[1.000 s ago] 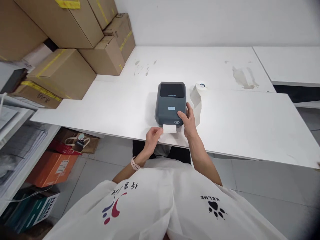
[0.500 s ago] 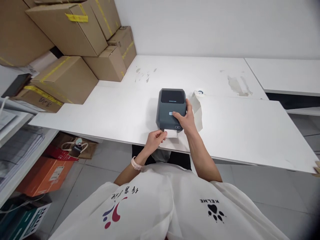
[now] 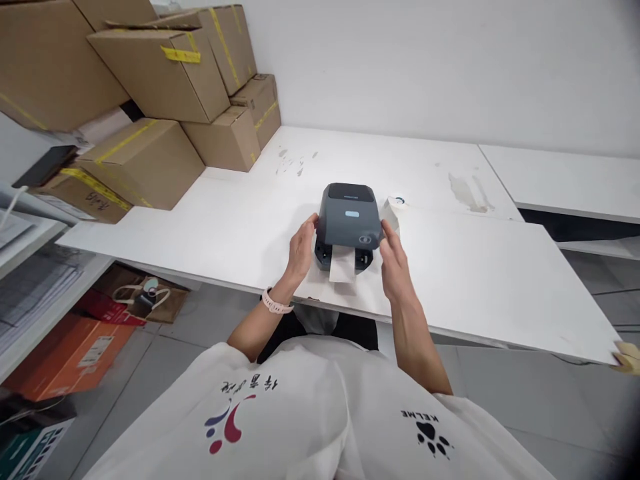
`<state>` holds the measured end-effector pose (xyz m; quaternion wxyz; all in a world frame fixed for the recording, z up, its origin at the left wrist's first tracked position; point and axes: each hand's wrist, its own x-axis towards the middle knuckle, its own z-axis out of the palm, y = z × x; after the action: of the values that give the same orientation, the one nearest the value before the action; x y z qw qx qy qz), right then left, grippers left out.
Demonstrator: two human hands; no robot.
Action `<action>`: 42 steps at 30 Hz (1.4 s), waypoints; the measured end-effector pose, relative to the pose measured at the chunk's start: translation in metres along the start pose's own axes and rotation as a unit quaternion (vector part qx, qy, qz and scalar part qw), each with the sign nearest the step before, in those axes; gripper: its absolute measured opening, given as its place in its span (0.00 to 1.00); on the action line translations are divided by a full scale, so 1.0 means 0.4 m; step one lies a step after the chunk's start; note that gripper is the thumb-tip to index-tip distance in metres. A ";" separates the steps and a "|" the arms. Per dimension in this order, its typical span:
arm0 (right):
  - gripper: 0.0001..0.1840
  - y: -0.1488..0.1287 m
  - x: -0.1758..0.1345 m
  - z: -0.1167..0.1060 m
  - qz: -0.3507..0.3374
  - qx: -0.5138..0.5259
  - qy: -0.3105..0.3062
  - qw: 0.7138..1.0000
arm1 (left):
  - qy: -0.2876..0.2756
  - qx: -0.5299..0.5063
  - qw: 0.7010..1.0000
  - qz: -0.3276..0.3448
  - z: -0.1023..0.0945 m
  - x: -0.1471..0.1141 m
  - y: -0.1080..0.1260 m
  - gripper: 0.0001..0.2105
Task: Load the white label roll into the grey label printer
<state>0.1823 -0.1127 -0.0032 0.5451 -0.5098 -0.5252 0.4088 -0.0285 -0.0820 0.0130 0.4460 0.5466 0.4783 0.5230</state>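
A dark grey label printer [image 3: 350,215] stands on the white table with its front cover raised, so the black inside shows below the cover's edge. A strip of white label paper [image 3: 343,265] hangs out of the front opening. My left hand [image 3: 300,250] grips the cover's left side, fingers along the edge. On the opposite side, my right hand [image 3: 395,261] has its fingers on the cover's right edge. Behind the right hand, a curled piece of backing paper [image 3: 393,212] lies partly hidden by the printer.
Taped cardboard boxes [image 3: 150,160] are stacked at the back left against the wall. The table's [image 3: 475,267] front edge runs close to my body. Below left stand an orange box [image 3: 75,350] and a paper bag [image 3: 170,300] on the floor.
The printer's cover has gone from closed to lifted. My left hand has let go of the paper and moved up to the cover's left side; my right hand has left the top for its right edge.
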 end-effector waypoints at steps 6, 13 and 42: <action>0.38 -0.047 0.205 -0.031 -0.097 -0.073 0.008 0.993 | 0.042 0.067 0.997 0.015 0.008 0.139 -0.034 0.25; 0.39 -0.078 0.386 0.025 -0.129 -0.219 0.104 0.962 | -0.003 0.277 0.958 -0.077 0.048 0.186 -0.073 0.35; 0.19 -0.037 0.112 -0.465 0.062 -0.241 -0.290 0.924 | 0.020 0.248 0.965 -0.082 0.053 0.181 -0.093 0.32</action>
<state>0.3703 -0.0945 0.0315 0.2034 -0.5164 -0.7101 0.4332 -0.0096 -0.0047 -0.0145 0.3283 0.5884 0.6452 0.3602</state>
